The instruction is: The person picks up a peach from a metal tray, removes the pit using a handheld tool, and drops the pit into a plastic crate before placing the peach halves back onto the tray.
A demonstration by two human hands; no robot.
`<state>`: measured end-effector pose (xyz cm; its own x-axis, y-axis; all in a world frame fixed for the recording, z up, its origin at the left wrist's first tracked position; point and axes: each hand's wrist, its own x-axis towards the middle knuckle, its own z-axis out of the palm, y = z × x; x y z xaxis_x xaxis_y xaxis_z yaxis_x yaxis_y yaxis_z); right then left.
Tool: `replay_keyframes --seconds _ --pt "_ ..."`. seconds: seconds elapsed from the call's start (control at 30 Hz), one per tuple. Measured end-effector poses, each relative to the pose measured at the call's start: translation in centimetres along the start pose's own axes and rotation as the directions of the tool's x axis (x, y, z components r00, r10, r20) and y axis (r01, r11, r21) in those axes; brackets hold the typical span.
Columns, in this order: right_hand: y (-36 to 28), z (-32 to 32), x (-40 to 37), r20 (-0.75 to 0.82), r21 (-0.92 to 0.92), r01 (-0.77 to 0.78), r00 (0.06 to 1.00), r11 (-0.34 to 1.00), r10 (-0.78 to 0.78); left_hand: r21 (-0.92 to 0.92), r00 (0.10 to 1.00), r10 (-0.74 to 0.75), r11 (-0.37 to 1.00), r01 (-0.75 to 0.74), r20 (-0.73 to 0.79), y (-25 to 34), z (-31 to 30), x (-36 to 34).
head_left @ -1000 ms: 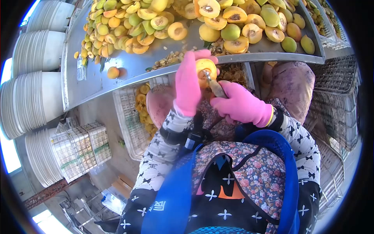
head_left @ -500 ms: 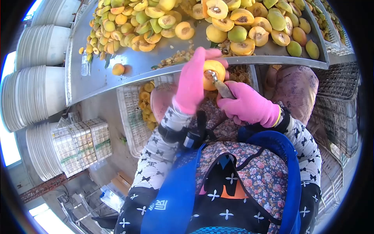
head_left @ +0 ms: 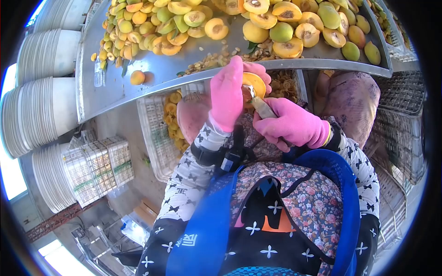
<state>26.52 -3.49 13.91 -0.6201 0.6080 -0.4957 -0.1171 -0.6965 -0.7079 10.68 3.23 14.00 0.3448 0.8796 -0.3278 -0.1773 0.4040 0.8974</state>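
In a pink glove, my left hand [head_left: 228,94] holds a yellow peach half [head_left: 258,83] by its side, just below the front edge of the metal table [head_left: 170,90]. My right hand [head_left: 301,123], gloved alike, is wrapped around the handle of a pitting tool [head_left: 264,109]. The tool's metal tip is against the cut face of the peach half, at its middle; the tip's exact shape is hard to make out. Beyond my hands, halved peaches [head_left: 216,29] and loose pits [head_left: 207,63] lie on the table.
A plastic crate [head_left: 156,133] with peach pieces [head_left: 171,120] stands below the table, left of my legs. More crates [head_left: 399,124] are at the right. Stacked white tubs [head_left: 41,106] line the left side. A single peach [head_left: 137,77] and a clear bottle [head_left: 99,73] are on the table.
The peach half has turned in my left hand, so its cut face is tilted differently. The tool and my right hand have shifted slightly with it.
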Motion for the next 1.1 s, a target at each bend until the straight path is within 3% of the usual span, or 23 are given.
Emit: replay_keyframes --seconds 0.1,0.17,0.27,0.3,0.4,0.5,0.6,0.63,0.67,0.73,0.77,0.8,0.83,0.93,1.03,1.07,1.1 --pt "-0.1 0.8 0.3 -0.125 -0.068 -0.031 0.992 0.997 0.022 0.453 0.993 0.108 0.884 -0.113 0.037 -1.2 -1.1 0.9" --pt "0.7 1.3 0.6 -0.185 -0.065 0.025 0.982 0.998 -0.036 0.248 0.995 0.095 0.965 -0.09 -0.011 -0.9 -0.5 0.7" --pt "-0.2 0.8 0.1 0.03 0.137 0.13 0.99 0.982 -0.135 0.042 0.997 0.073 0.996 -0.072 -0.001 0.8 0.5 0.2" --pt "-0.2 0.6 0.0 0.04 0.129 0.122 0.991 0.984 -0.128 -0.009 0.998 0.066 0.998 -0.066 0.019 1.1 0.7 0.1" --pt "0.0 0.2 -0.4 0.057 0.091 0.102 0.993 0.991 -0.108 0.254 0.954 -0.051 0.967 -0.027 0.296 1.7 -0.6 1.4" --pt "0.4 0.4 -0.4 0.068 0.067 0.112 0.991 0.991 -0.117 0.222 0.975 -0.139 0.97 0.099 0.171 2.0 -0.2 0.6" --pt "-0.2 0.6 -1.0 0.127 0.072 0.076 0.988 0.995 -0.084 -0.01 0.967 -0.148 0.988 0.153 0.209 2.6 -1.0 -0.3" --pt "-0.4 0.6 -1.1 0.148 0.051 0.053 0.987 0.997 -0.06 0.153 0.986 -0.038 0.988 0.012 0.163 2.5 -2.2 -0.7" --pt "-0.5 0.5 -1.3 0.168 0.031 0.029 0.985 0.999 -0.034 0.317 0.988 0.076 0.941 -0.116 0.136 2.4 -4.1 -1.3" --pt "0.5 -0.2 -1.7 0.082 -0.376 0.131 0.991 0.917 -0.108 0.625 0.986 0.083 0.765 -0.154 0.142 5.6 -7.9 -3.8" --pt "0.7 -0.5 -1.8 0.046 -0.563 0.159 0.986 0.811 -0.162 0.757 0.99 -0.024 0.647 -0.088 0.136 8.6 -10.1 -5.4" --pt "-0.6 -0.5 -2.9 -0.006 -0.72 0.05 0.997 0.692 -0.078 0.845 0.977 0.085 0.492 -0.21 0.193 10.1 -12.2 -5.9" --pt "-0.2 -0.8 -2.8 -0.034 -0.749 0.049 0.993 0.661 -0.113 0.899 0.948 0.18 0.311 -0.307 0.262 10.8 -13.1 -6.0" --pt "1.0 -1.5 -1.6 -0.065 -0.805 0.065 0.978 0.589 -0.198 0.701 0.971 0.226 0.705 -0.112 -0.073 10.1 -11.5 -1.2" --pt "1.7 -1.6 -1.3 -0.071 -0.744 0.169 0.942 0.646 -0.329 0.789 0.932 0.36 0.585 -0.189 -0.043 7.1 -8.2 6.5" --pt "0.7 -1.6 -1.7 -0.106 -0.744 0.047 0.977 0.666 -0.187 0.824 0.913 0.407 0.513 -0.24 0.012 6.4 -6.5 8.3" --pt "0.6 -1.8 -2.0 -0.15 -0.695 0.014 0.975 0.719 -0.163 0.928 0.917 0.389 0.303 -0.215 0.086 5.7 -6.1 10.6"
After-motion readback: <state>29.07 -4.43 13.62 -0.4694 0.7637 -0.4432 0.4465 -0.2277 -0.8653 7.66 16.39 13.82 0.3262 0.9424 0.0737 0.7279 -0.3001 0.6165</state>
